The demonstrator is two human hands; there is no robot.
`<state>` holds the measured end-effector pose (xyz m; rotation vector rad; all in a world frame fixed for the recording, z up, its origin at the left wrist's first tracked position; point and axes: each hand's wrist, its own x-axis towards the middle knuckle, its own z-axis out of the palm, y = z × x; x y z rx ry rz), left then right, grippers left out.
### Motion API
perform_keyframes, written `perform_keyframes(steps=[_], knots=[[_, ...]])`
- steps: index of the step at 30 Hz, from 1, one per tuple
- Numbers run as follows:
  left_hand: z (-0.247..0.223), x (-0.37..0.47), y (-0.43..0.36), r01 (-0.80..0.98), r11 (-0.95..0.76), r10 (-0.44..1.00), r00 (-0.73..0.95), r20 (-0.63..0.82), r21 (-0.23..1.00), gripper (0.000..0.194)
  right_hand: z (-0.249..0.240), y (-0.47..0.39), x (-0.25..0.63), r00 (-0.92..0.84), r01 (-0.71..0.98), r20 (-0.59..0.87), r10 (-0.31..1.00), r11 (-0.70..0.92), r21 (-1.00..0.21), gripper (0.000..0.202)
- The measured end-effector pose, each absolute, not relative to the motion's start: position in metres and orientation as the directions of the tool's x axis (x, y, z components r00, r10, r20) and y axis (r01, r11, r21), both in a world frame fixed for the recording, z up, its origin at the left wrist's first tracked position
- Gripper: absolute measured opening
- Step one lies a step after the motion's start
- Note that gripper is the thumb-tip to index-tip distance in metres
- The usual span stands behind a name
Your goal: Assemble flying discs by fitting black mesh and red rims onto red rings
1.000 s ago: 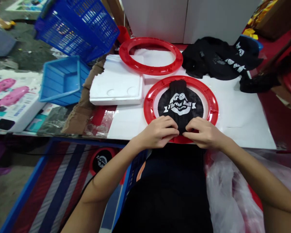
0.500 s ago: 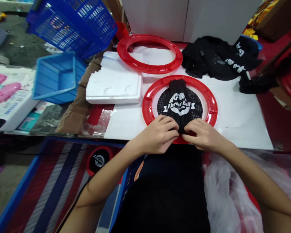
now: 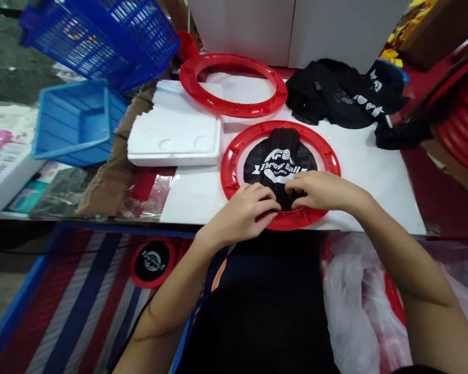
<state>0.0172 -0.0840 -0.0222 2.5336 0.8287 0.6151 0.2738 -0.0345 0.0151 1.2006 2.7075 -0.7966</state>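
Note:
In front of me a red plastic ring (image 3: 242, 139) lies flat, close to the table's near edge. Inside it is a black mesh cloth (image 3: 304, 153) with white "Throw Ball" print, its middle bunched up lengthwise. My left hand (image 3: 251, 210) is closed at the near left of the ring, fingertips pinching the cloth's near edge by the rim. From the right, my right hand (image 3: 315, 189) bends over the rim, its curled fingers gripping the cloth just below the print. The fingertips are partly hidden.
Behind lies a second red ring (image 3: 234, 107), partly on white foam (image 3: 175, 135). More black mesh cloths (image 3: 335, 93) are piled at the back right. Blue baskets (image 3: 72, 124) stand left. Below the table, a finished-looking red disc (image 3: 152, 262) rests on striped sheeting; clear plastic bags (image 3: 359, 311) hang right.
My right hand has moved up and inward over the cloth, away from the near rim. My left hand stays by the near edge. The whole view has shifted slightly.

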Motion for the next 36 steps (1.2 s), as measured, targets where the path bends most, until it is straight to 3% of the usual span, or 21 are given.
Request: perform_keyframes(steps=[2,6,8,10,13,16,17,19,22,23,27,29,31,33,36], knots=[[-0.015,0.014,-0.084,0.463,-0.718,0.648,0.717,0.256,0.520,0.014,0.012,-0.030,0.270,-0.733,0.663,-0.234,0.639,0.595,-0.454,0.007],[-0.016,0.019,-0.087,0.531,-0.626,0.757,0.588,0.284,0.571,0.019,0.004,-0.058,0.288,-0.746,0.596,-0.055,0.664,0.628,-0.499,0.021],[-0.016,0.027,-0.094,0.593,-0.545,0.814,0.544,0.204,0.592,0.021,-0.001,-0.079,0.301,-0.666,0.648,0.039,0.745,0.604,-0.464,0.024],[-0.009,0.038,-0.109,0.638,-0.494,0.813,0.579,0.054,0.591,0.024,-0.007,-0.095,0.309,-0.482,0.791,0.153,0.862,0.504,-0.348,0.023],[0.016,0.052,-0.140,0.514,-0.589,0.589,0.801,-0.104,0.623,0.026,-0.018,-0.099,0.310,-0.257,0.927,0.232,0.938,0.307,-0.216,0.024],[0.043,0.056,-0.154,0.157,-0.678,0.186,0.982,-0.039,0.718,0.025,-0.022,-0.085,0.307,-0.303,0.913,0.118,0.946,0.324,-0.249,0.018],[0.050,0.056,-0.149,0.087,-0.689,0.121,0.993,-0.004,0.719,0.023,-0.022,-0.078,0.306,-0.357,0.887,0.081,0.930,0.365,-0.281,0.012],[0.055,0.056,-0.125,0.123,-0.739,0.193,0.981,0.033,0.662,0.021,-0.018,-0.062,0.306,-0.514,0.791,0.047,0.857,0.494,-0.362,0.006],[0.041,0.059,-0.066,0.433,-0.750,0.547,0.831,0.101,0.500,0.017,-0.015,-0.038,0.305,-0.691,0.569,0.148,0.708,0.658,-0.494,0.012],[0.032,0.061,-0.046,0.482,-0.746,0.596,0.791,0.137,0.460,0.013,-0.015,-0.033,0.305,-0.704,0.522,0.207,0.680,0.692,-0.499,0.012],[-0.004,0.067,-0.001,0.449,-0.752,0.597,0.774,0.212,0.482,0.022,-0.019,-0.033,0.306,-0.618,0.638,0.379,0.689,0.721,-0.269,0.017],[-0.013,0.068,0.003,0.437,-0.741,0.601,0.770,0.214,0.509,0.027,-0.020,-0.044,0.308,-0.583,0.728,0.373,0.722,0.668,-0.155,0.021],[-0.014,0.070,0.001,0.447,-0.724,0.609,0.772,0.183,0.525,0.027,-0.020,-0.054,0.309,-0.577,0.764,0.300,0.760,0.632,-0.132,0.024],[-0.008,0.073,0.001,0.441,-0.724,0.590,0.794,0.145,0.531,0.022,-0.016,-0.058,0.309,-0.541,0.773,0.225,0.811,0.584,-0.247,0.023],[0.002,0.081,0.008,0.411,-0.694,0.577,0.809,0.114,0.591,0.020,-0.008,-0.049,0.311,-0.377,0.696,0.149,0.914,0.386,-0.606,0.015]])
